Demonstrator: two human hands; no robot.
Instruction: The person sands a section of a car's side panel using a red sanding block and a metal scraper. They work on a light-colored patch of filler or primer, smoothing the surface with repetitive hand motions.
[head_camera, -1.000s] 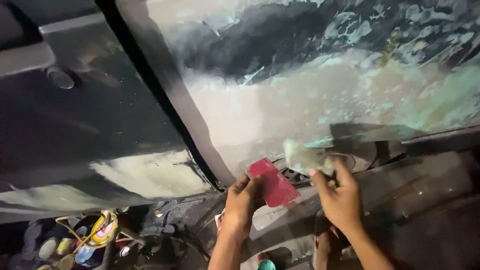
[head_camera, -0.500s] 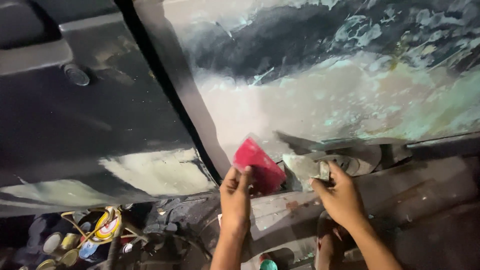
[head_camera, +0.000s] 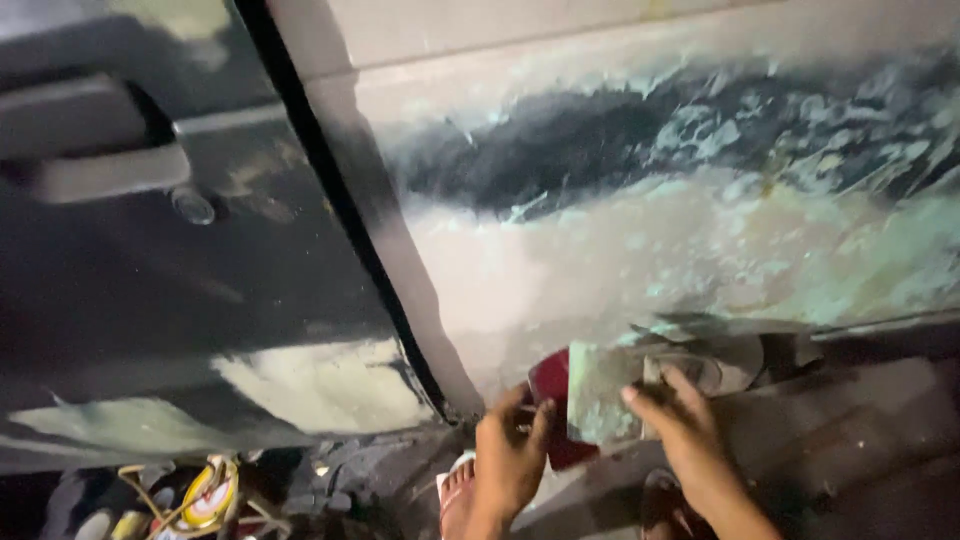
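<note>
Holding two spreaders together at lower centre | left hand (head_camera: 508, 462) fingers curled on red spreader (head_camera: 552, 400), now tucked behind pale filler-coated spreader (head_camera: 600, 405) | right hand (head_camera: 688, 440) fingers pinch that one; earlier held apart | filler likely being transferred | filler-patched car panel (head_camera: 640, 250) just above.

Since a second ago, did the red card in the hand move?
Yes. The red card slid left along the car panel, toward the black door gap, now partly behind the pale spreader.
</note>
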